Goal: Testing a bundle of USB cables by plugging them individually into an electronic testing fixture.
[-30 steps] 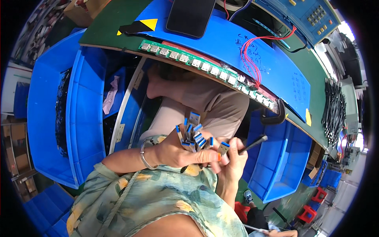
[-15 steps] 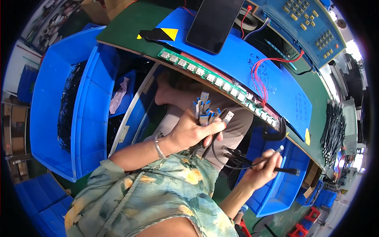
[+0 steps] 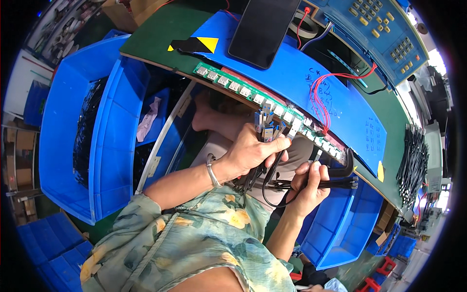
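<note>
My left hand (image 3: pixel 255 151) is closed round a bundle of black USB cables (image 3: pixel 266 130), their metal plugs with blue inserts pointing up. One plug (image 3: pixel 294 127) stands apart at its thumb, close to the row of sockets. In my right hand (image 3: pixel 309 187), thumb and finger pinch a single cable plug (image 3: pixel 318 155), just below the board edge. Several black cable ends (image 3: pixel 346 183) stick out to the right of this hand. A long green circuit board (image 3: pixel 251 93) with a row of metal sockets lies along the bench's near edge, just beyond both hands.
A black clamp (image 3: pixel 344 168) grips the bench edge beside my right hand. Red wires (image 3: pixel 317 95) run from the board to a blue keypad device (image 3: pixel 362 24). A phone (image 3: pixel 262 31) lies on a blue sheet. Blue bins (image 3: pixel 109 141) stand left and right; black cables (image 3: pixel 412 163) lie at right.
Both hands have moved up toward the circuit board. My right hand has also come left, nearer my left hand, and its plug now points up at the board edge.
</note>
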Demonstrator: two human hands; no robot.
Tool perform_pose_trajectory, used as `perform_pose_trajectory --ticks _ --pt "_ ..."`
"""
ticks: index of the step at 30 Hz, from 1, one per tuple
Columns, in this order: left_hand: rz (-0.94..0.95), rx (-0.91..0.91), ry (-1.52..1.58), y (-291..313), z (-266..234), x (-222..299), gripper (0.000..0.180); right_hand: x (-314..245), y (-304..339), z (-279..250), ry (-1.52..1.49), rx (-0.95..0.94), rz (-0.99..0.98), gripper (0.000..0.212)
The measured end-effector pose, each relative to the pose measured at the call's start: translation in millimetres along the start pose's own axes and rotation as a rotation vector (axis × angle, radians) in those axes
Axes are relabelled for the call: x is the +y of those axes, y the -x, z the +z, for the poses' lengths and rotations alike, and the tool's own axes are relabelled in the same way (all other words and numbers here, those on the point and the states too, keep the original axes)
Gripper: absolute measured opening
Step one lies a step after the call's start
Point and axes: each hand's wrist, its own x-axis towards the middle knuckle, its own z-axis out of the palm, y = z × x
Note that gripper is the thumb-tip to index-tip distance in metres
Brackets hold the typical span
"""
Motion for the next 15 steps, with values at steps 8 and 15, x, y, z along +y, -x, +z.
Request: perform_pose_trajectory --ticks 8,15 --pt "0.013 0.011 0.001 -6.3 3.2 4.4 0.012 6.0 -4.3 3.8 -0.029 -0.003 0.01 0.02" --pt "-0.004 0.007 0.003 -7.1 1.6 5.0 0.013 10.0 -7.6 9.3 -0.082 0.011 0.076 0.019"
